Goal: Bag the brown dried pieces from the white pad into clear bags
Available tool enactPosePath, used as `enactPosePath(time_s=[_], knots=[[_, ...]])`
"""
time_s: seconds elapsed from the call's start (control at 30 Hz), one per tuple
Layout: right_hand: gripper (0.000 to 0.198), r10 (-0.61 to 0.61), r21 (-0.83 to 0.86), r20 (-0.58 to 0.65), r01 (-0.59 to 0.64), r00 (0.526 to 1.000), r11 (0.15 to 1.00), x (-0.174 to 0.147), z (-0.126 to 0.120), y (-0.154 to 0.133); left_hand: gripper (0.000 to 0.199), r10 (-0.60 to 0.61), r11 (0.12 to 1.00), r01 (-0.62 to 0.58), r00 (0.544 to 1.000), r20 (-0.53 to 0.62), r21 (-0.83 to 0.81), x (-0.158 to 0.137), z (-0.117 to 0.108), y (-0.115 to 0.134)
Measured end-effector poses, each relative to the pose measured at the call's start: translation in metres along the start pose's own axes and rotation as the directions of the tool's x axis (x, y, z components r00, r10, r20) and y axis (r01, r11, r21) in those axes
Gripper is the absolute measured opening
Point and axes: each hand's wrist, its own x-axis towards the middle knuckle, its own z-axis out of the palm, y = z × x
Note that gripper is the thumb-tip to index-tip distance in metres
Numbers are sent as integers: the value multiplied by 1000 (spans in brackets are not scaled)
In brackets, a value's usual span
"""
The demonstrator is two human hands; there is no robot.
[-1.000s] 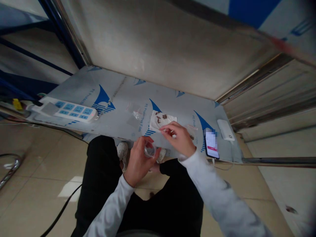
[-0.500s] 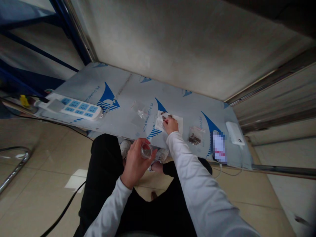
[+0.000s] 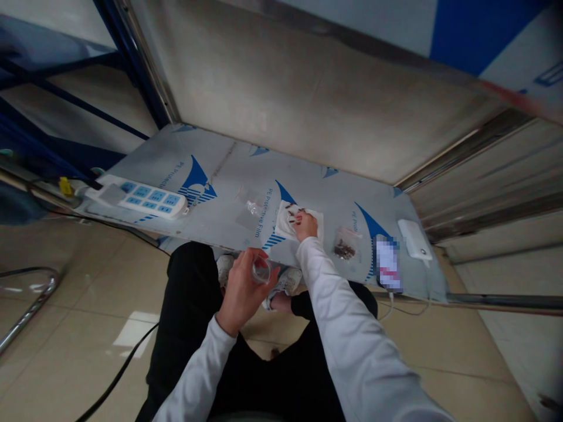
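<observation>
My left hand (image 3: 241, 287) is curled around a small clear plastic container (image 3: 263, 269), its round mouth facing up, in front of the bench edge and above my shoes. Over a white paper sheet (image 3: 285, 227) on the bench, my right hand (image 3: 307, 225) has its fingertips pinched together among several small dark brown pieces (image 3: 291, 207). Whatever is between these fingertips is too small to make out. To the right of this hand lies a clear zip bag (image 3: 345, 246) with many more such dark pieces in it.
A flat clear bag (image 3: 250, 206) lies left of the paper. A white power strip (image 3: 149, 196) sits at the bench's left. Toward the right are a phone (image 3: 389, 264) and a white power bank (image 3: 414, 239) with cables. An upper shelf edge (image 3: 352, 44) overhangs.
The camera has tilted up slightly, bringing the upper shelf into view. My right hand stays at the paper, its fingers slightly shifted, with more dark pieces showing. My left hand keeps the container in place.
</observation>
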Motion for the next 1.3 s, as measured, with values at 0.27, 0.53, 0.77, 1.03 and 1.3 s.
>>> enactPosePath(time_s=[0.27, 0.53, 0.77, 1.03, 1.3], knots=[[26, -229, 94, 96, 221, 969, 971, 4, -6, 1, 26, -2, 1000, 2, 1000, 16, 0, -3, 1, -2], [19, -275, 243, 23, 262, 961, 934, -30, -53, -34, 25, 6, 1000, -6, 1000, 0, -9, 0, -3, 2], [16, -438, 580, 27, 343, 899, 739, -162, -134, -86, 29, 58, 989, -57, 998, 5, -139, -4, 6, 33], [19, -566, 221, 57, 542, 823, 811, -182, -169, -71, 38, 143, 965, -138, 990, 7, -224, -17, 15, 60], [11, -634, 352, -34, 603, 773, 716, -188, -181, -55, 59, 218, 921, -195, 976, 30, -336, -26, 11, 71]])
